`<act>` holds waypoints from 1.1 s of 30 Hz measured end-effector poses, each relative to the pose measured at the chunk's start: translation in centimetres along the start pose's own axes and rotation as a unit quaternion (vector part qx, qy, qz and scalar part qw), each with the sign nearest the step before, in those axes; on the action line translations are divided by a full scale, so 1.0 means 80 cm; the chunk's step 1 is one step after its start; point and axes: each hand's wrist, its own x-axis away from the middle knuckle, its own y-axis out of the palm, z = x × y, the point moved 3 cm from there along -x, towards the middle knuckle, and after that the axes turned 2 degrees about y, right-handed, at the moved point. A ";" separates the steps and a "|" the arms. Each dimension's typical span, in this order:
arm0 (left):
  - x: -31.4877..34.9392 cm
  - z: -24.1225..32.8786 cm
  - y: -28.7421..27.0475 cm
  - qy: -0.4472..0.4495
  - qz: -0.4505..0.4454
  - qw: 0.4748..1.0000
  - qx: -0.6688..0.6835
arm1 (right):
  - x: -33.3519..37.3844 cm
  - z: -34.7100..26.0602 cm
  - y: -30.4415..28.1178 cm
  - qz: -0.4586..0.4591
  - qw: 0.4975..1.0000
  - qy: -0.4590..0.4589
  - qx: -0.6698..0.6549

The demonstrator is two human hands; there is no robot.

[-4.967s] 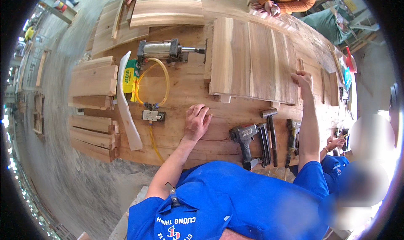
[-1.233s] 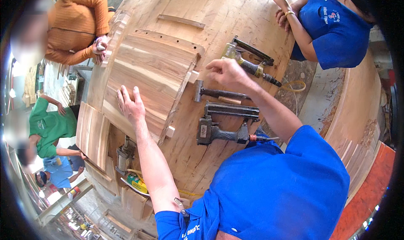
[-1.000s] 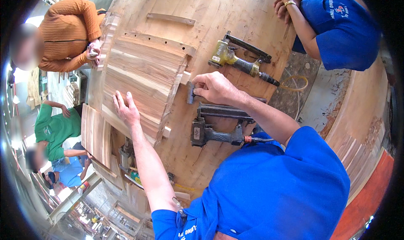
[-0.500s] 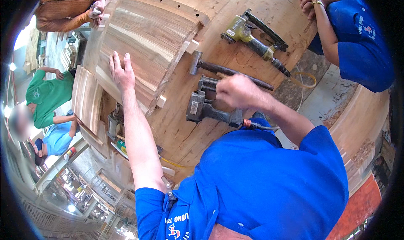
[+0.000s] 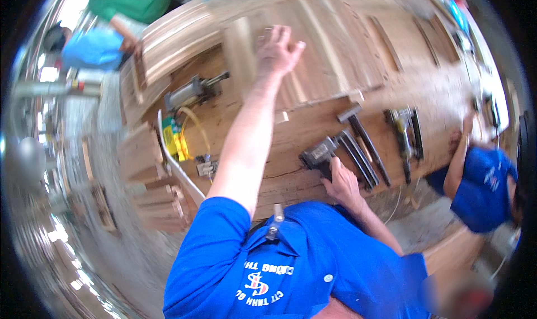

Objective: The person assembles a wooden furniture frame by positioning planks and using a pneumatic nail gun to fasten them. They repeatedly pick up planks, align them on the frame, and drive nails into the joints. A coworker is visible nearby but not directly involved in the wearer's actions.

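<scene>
My left hand (image 5: 278, 53) lies with its fingers spread on a striped wooden panel (image 5: 327, 56), which rests on the workbench. Lower and to the right, my right hand (image 5: 343, 183) is closed round the handle of a dark nail gun (image 5: 320, 155). The gun lies close to the bench's near side, its long magazine pointing right; my fingers hide most of the handle. Just right of it is a hammer (image 5: 366, 143) with a dark handle. Farther right lies a second, olive-coloured nail gun (image 5: 403, 130). The picture is blurred by motion.
A metal pneumatic cylinder (image 5: 190, 93) sits left of my left forearm, by a green and yellow object (image 5: 177, 141). Smaller wooden panels (image 5: 182, 31) lie at far left near people in green and light blue. Another person in blue (image 5: 484, 187) stands at right.
The view has swung left, so the bench appears shifted right and turned. My right hand has gone from hovering over the tools to the nail gun's handle. My left hand stays on the panel.
</scene>
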 end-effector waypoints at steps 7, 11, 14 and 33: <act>0.009 -0.011 0.006 -0.036 0.026 0.997 0.057 | 0.000 -0.007 0.006 -0.002 1.000 0.020 0.014; 0.010 -0.006 -0.003 -0.059 -0.001 0.995 0.080 | -0.005 -0.003 0.008 -0.002 0.999 0.021 0.034; 0.002 -0.013 0.007 -0.077 -0.003 0.993 0.087 | -0.011 0.000 0.014 0.001 0.999 0.031 0.038; -0.030 -0.044 0.008 -0.096 -0.054 0.993 0.041 | -0.015 -0.009 0.012 -0.010 0.994 0.089 0.064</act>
